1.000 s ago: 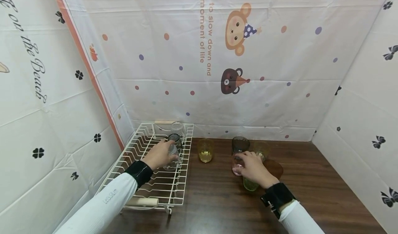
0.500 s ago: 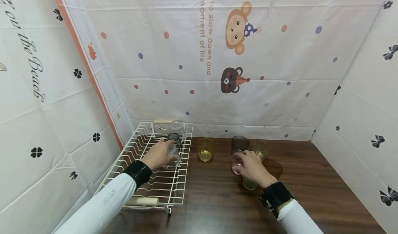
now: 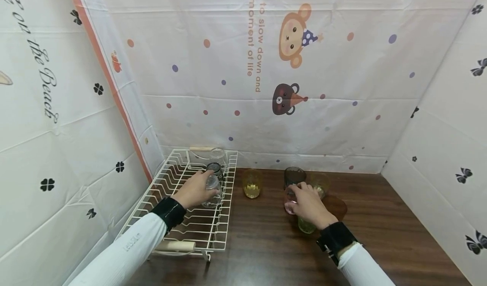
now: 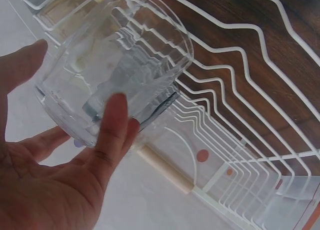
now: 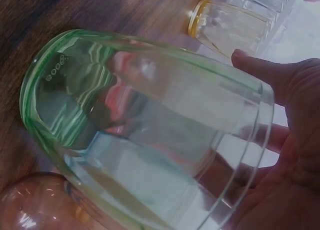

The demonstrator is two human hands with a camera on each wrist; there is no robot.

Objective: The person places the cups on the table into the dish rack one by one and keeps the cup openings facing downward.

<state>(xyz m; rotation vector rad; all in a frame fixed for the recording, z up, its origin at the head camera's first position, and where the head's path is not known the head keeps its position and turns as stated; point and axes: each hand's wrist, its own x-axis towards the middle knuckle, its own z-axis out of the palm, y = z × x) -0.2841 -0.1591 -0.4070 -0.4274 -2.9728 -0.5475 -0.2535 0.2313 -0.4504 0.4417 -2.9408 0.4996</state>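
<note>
In the head view my left hand (image 3: 195, 189) is over the dish rack, its thumb and fingers around a clear glass (image 3: 212, 193). The left wrist view shows that clear glass (image 4: 115, 64) close up, fingertips against its lower end. Just behind it in the rack stand a dark grey glass (image 3: 214, 169) and another clear glass (image 3: 218, 156). On the table my right hand (image 3: 310, 204) grips a pink glass (image 3: 290, 205) from above, partly hiding it. A green glass (image 3: 305, 225) stands below that hand, and its side (image 5: 150, 120) fills much of the right wrist view.
The white wire dish rack (image 3: 190, 237) stands at the left on the brown wooden table (image 3: 266, 252). A yellow glass (image 3: 252, 184) stands between rack and right hand. A dark glass (image 3: 294, 176), a pale yellowish glass (image 3: 320, 182) and an amber glass (image 3: 335, 205) surround the pink one. Printed cloth (image 3: 213, 121) hangs behind.
</note>
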